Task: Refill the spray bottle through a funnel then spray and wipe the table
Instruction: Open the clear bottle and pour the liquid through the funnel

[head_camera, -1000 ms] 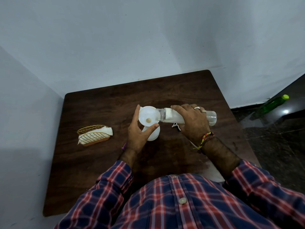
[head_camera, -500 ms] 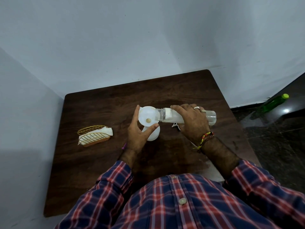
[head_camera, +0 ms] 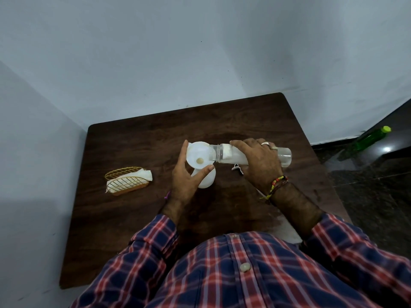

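A white funnel (head_camera: 198, 154) stands in the mouth of a white spray bottle (head_camera: 208, 180) at the middle of the dark wooden table (head_camera: 138, 230). My left hand (head_camera: 185, 181) wraps around the funnel and the bottle's top, thumb on the far rim. My right hand (head_camera: 259, 163) holds a clear refill bottle (head_camera: 223, 153) tipped on its side, its open neck over the funnel's rim. White liquid shows inside the refill bottle. A small white part (head_camera: 236, 167), perhaps the spray head, lies on the table under my right hand, mostly hidden.
A gold wire holder with white napkins (head_camera: 127, 182) sits at the table's left. A green bottle (head_camera: 370, 137) lies on the dark floor to the right. White walls close the table's far and left sides. A white cloth (head_camera: 287, 232) lies near the front right edge.
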Action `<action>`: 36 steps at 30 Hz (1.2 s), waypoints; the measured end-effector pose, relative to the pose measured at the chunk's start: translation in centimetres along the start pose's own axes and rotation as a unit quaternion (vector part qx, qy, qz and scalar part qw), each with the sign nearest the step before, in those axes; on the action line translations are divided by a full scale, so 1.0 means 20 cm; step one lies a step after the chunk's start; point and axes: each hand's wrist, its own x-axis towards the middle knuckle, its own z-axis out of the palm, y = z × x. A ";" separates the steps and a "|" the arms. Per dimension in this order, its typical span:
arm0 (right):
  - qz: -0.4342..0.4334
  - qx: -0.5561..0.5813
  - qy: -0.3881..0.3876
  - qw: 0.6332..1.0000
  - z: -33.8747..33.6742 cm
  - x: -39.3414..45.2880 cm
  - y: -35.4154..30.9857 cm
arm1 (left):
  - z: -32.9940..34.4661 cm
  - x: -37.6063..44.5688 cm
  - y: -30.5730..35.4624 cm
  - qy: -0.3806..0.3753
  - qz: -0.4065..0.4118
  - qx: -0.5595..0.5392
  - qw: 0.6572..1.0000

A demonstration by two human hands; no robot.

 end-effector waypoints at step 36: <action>-0.008 0.007 0.028 1.000 0.00 0.00 0.00 | 0.01 0.01 -0.03 0.004 0.002 -0.008 1.000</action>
